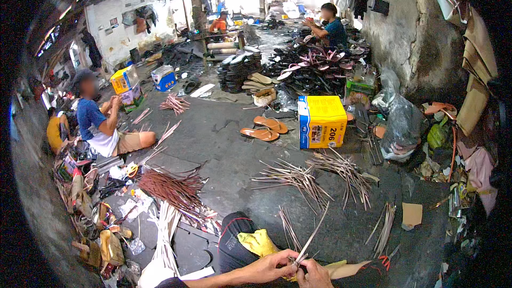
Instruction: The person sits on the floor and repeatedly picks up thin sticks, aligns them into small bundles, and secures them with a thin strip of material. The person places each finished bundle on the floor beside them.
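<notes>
Low at the front, my left hand (271, 266) and my right hand (314, 275) meet above my lap, both closed. Pinched between their fingers is a thin greyish strip (313, 233), its long free end slanting up to the right. The part inside the fingers is mostly hidden. A yellow cloth (258, 242) lies over my dark-clad leg, just left of the hands. Past the hands, loose bundles of similar strips (298, 180) spread on the dark floor, with a smaller bunch (385, 229) to the right.
Reddish-brown strips (173, 188) and pale strips (167, 229) lie at left. A yellow box (322, 122) stands beyond the bundles, near brown sandals (265, 129). A seated person (98, 114) works at left, another (330, 32) behind a shoe pile (314, 66). Clutter lines both sides.
</notes>
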Tool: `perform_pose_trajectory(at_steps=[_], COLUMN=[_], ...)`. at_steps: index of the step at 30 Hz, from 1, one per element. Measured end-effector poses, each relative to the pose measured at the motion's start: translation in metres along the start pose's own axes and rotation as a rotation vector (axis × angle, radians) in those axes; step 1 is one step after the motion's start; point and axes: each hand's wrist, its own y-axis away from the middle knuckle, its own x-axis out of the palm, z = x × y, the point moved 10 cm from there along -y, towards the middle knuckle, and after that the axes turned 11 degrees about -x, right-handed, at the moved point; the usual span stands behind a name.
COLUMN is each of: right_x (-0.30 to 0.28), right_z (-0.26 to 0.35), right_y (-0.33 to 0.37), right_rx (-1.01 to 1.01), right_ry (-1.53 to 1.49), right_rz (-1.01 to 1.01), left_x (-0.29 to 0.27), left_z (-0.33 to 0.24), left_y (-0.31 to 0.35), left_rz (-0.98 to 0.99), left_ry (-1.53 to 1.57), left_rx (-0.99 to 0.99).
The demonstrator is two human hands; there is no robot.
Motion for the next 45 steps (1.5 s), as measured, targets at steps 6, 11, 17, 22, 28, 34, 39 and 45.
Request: perform_pose_trajectory(at_steps=[6, 11, 17, 22, 28, 34, 39, 45], right_x=[0.008, 0.003, 0.005, 0.005, 0.007, 0.014, 0.017, -0.007], right_z=[0.000, 0.009, 0.003, 0.009, 0.027, 0.038, 0.038, 0.019], right_y=[0.004, -0.003, 0.007, 0.011, 0.015, 0.015, 0.028, -0.011], right_rx=[0.001, -0.073, 0.113, 0.145, 0.189, 0.303, 0.455, 0.063], right_ry=[-0.080, 0.071, -0.010, -0.025, -0.042, -0.369, -0.379, -0.112], right_rz=[0.009, -0.103, 0.124, 0.218, 0.310, 0.189, 0.291, 0.224], left_x=[0.010, 0.009, 0.000, 0.002, 0.009, 0.009, 0.011, 0.004], left_z=[0.014, 0.006, -0.006, -0.014, -0.025, -0.033, -0.009, -0.021], left_y=[-0.004, -0.007, -0.008, 0.001, 0.027, 0.058, 0.068, 0.040], left_rz=[0.276, 0.414, 0.136, 0.072, 0.057, -0.219, -0.200, 0.076], left_ry=[0.370, 0.339, -0.180, -0.304, -0.223, 0.080, 0.181, -0.305], left_rx=[-0.096, -0.106, 0.095, 0.128, -0.022, -0.109, -0.264, 0.022])
